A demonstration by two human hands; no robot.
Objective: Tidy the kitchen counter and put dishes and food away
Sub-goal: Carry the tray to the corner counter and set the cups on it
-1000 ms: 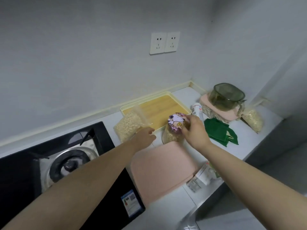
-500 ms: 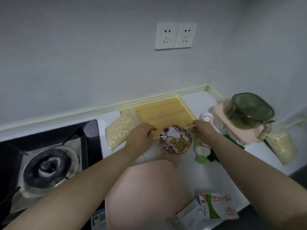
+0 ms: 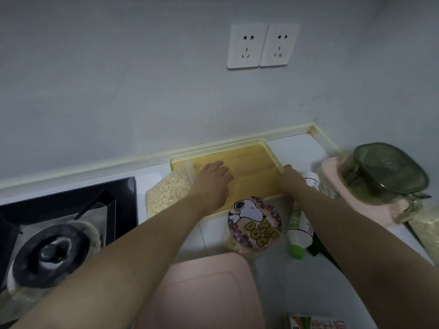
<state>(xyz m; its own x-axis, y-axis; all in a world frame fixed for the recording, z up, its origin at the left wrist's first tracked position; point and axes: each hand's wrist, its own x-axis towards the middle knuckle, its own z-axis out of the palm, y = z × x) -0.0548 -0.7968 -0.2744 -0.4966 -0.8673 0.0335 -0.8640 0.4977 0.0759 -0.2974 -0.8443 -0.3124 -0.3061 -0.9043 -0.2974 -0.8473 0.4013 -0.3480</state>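
The round lid (image 3: pixel 255 222) at centre frame reads "DOG" under a cartoon dog. Behind it, one yellow-rimmed tray (image 3: pixel 256 167) sits tight against the wall strip (image 3: pixel 142 160). The left hand (image 3: pixel 212 178) lies flat on the tray's wooden floor with fingers straight. The right hand (image 3: pixel 291 175) curls over its right rim. One grain bag (image 3: pixel 166 193) overlaps the tray's left corner, and one bottle (image 3: pixel 299 224) lies just right of the lid. Two sockets (image 3: pixel 247 45) sit on the wall above.

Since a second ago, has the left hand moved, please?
Yes: the left hand advanced toward the wall, from the near edge of the bamboo tray onto its surface.
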